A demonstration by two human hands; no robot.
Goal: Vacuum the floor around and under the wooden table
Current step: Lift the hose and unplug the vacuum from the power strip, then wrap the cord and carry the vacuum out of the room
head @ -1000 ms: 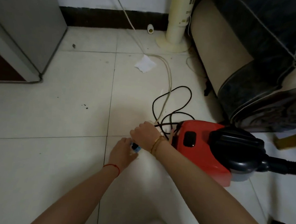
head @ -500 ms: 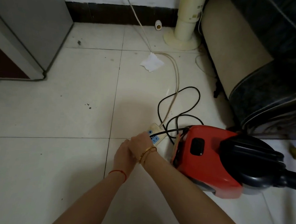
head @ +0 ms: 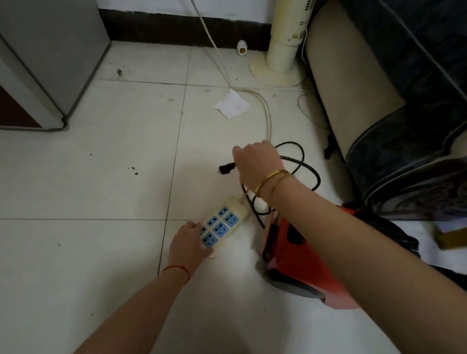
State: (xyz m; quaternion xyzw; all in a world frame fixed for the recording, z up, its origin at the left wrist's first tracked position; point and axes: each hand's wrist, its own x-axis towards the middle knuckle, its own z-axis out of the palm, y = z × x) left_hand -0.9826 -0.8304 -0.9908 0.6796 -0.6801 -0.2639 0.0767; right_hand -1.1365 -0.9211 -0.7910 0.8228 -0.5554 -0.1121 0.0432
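A red and black vacuum cleaner (head: 301,253) lies on the white tiled floor, partly hidden behind my right forearm. Its black cord (head: 305,165) loops on the floor beyond it. My right hand (head: 255,161) is raised above the floor and holds the cord's black plug (head: 225,169), which points left and is free of any socket. A cream power strip (head: 220,225) with blue sockets lies on the floor. My left hand (head: 190,245) presses down on the strip's near end.
A grey cabinet (head: 43,39) stands at the back left. A cream fan stand (head: 282,61) and a dark covered sofa (head: 412,92) fill the back right. A white paper scrap (head: 231,106) and a cream cable (head: 268,118) lie on the floor.
Both hands were together at the power strip. Now my right hand has lifted up and away with the black plug, pulled out of the strip, while my left hand stays on the strip.
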